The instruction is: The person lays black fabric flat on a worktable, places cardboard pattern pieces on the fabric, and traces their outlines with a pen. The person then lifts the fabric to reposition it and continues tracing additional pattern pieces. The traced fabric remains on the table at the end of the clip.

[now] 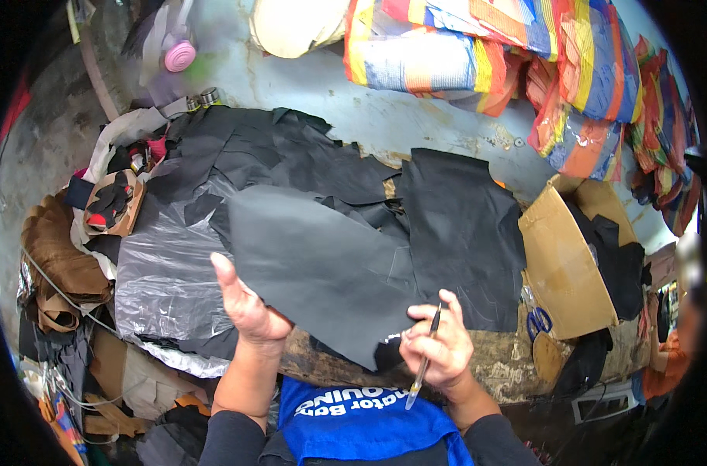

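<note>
A large piece of black, leather-like sheet (322, 268) is raised over the work surface in front of me. My left hand (254, 312) supports its near left edge, with the thumb sticking up and the fingers hidden beneath the sheet. At the sheet's lower right corner, my right hand (439, 346) grips a slim pen-like tool (425, 365), dark at the upper end and pale at the lower. Its fingers are curled, close to the sheet; whether they also touch it I cannot tell. Faint light lines show on the sheet near its right side.
More black sheets (466, 225) lie piled behind and to the right. Clear plastic (167, 272) covers a stack at left. A cardboard box (567, 260) with black pieces stands at right, near blue-handled scissors (538, 320) on a worn wooden surface (493, 365). A small box (128, 221) sits far left.
</note>
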{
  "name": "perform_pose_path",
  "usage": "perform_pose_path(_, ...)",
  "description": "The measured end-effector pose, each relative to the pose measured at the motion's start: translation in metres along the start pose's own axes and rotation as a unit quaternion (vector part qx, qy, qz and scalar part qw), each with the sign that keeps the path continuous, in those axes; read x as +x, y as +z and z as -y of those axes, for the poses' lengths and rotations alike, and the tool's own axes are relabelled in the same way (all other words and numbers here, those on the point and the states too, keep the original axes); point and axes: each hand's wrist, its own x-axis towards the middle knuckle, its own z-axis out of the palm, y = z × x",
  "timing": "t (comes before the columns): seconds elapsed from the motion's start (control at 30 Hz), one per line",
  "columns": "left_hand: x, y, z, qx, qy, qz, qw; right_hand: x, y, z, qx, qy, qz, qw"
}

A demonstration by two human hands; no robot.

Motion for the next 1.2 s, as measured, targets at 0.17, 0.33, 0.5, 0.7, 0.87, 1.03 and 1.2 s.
perform_pose_path(0.17,-0.019,-0.019,-0.055,0.138,0.074,0.015,0.988,-0.036,-0.033,-0.049,0.012,0.257,-0.072,0.964)
perform_pose_path(0.33,-0.043,-0.023,-0.101,0.148,0.019,0.029,0.988,-0.091,-0.054,-0.087,0.003,0.394,0.119,0.911)
perform_pose_path(0.5,-0.065,-0.020,-0.094,0.176,0.022,0.015,0.984,-0.116,-0.021,-0.092,-0.142,0.326,0.279,0.892)
perform_pose_path(0.7,-0.090,-0.015,-0.108,0.215,0.046,-0.018,0.975,-0.124,-0.031,-0.091,-0.093,0.383,0.268,0.879)
perform_pose_path(0.87,-0.101,-0.016,-0.076,0.265,0.115,-0.135,0.948,-0.159,-0.047,-0.095,-0.093,0.382,0.020,0.919)
perform_pose_path(1.03,-0.086,0.006,0.008,0.233,0.091,-0.033,0.968,-0.199,-0.059,-0.108,0.107,0.438,-0.222,0.864)
perform_pose_path(1.2,-0.077,0.035,0.036,0.266,0.198,-0.187,0.925,-0.214,-0.056,-0.115,0.099,0.399,-0.383,0.827)
